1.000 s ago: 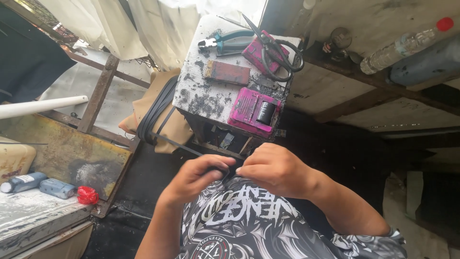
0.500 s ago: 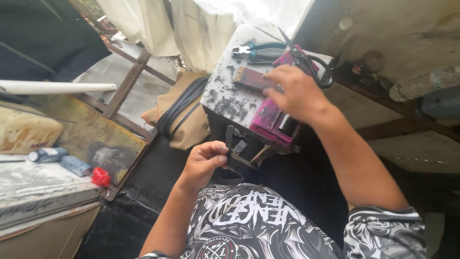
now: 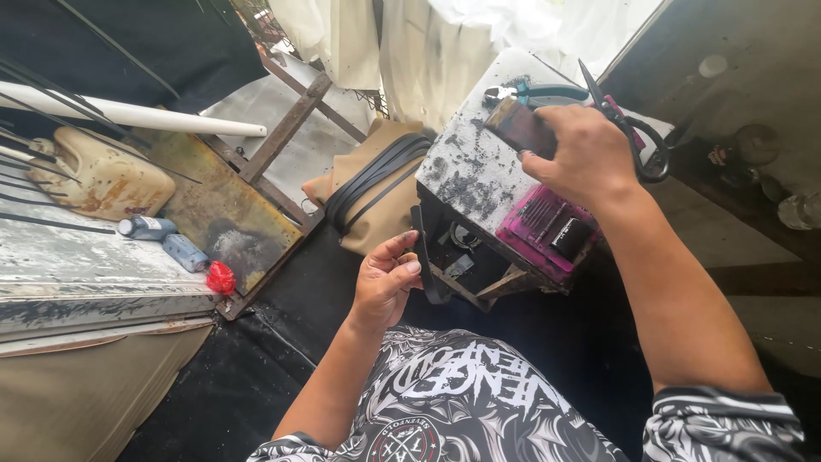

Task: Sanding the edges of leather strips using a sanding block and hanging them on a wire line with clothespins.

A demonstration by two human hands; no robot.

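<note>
My left hand (image 3: 386,275) is held over my lap and pinches a narrow black strap (image 3: 425,261) that hangs beside the small stained table (image 3: 475,175). My right hand (image 3: 583,154) reaches onto that table, its fingers closed around the end of a flat brown block (image 3: 516,124). Black scissors (image 3: 637,141) lie just behind the right hand. Teal-handled pliers (image 3: 534,90) rest at the table's far edge. A pink box (image 3: 547,224) sits at the table's near edge, below my right wrist.
Black rubber strips (image 3: 376,171) lie looped over a tan bag left of the table. A white pipe (image 3: 137,113), a beige jerrycan (image 3: 103,178), two small bottles (image 3: 162,238) and a red lump (image 3: 221,278) sit at the left. A shelf with a bottle (image 3: 800,210) is at the right.
My right hand left my left hand at my lap, reached up to the table and now closes on the brown block. My left hand stays low with the strap.
</note>
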